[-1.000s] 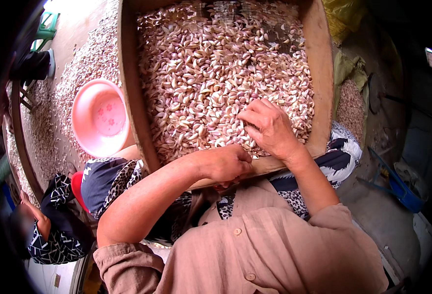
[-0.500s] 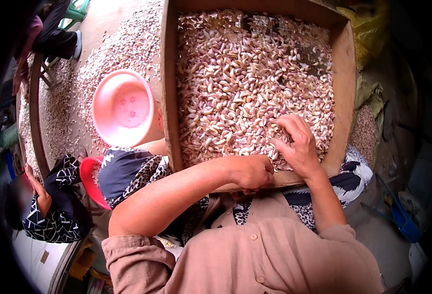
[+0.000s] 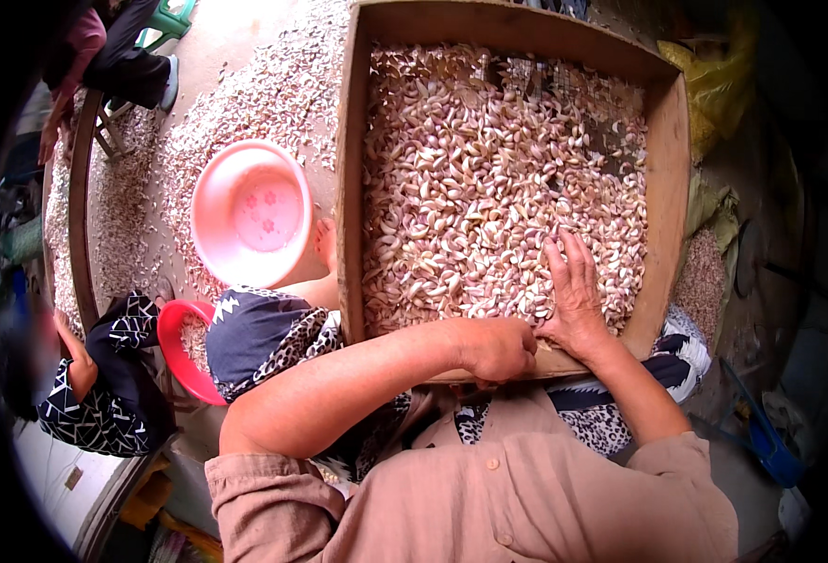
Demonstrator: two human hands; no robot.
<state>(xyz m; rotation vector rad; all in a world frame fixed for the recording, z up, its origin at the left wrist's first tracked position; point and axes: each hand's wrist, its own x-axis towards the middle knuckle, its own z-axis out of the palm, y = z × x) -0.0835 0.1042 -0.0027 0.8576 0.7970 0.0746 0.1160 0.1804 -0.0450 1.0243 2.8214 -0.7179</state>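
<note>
A shallow wooden tray (image 3: 672, 188) with a mesh bottom rests across my lap, spread with garlic cloves (image 3: 470, 206). My right hand (image 3: 575, 305) lies on the cloves at the tray's near right, its fingers stretched out and a little apart. Beside it, my left hand (image 3: 503, 350) is closed at the near wooden rim, the forearm crossing in front of the tray's near left corner. What the left fingers close on is hidden from view.
Left of the tray stands a pink basin (image 3: 268, 211), with a red basin (image 3: 189, 347) holding cloves nearer me. More cloves cover the floor (image 3: 245, 103). Another person (image 3: 104, 403) sits at far left. A yellow sack (image 3: 719, 94) and blue dustpan-like container (image 3: 770, 441) are at right.
My right hand's curled fingers have straightened out over the cloves. The left hand stays closed by the near rim. Tray and basins appear shifted slightly right and down in the view.
</note>
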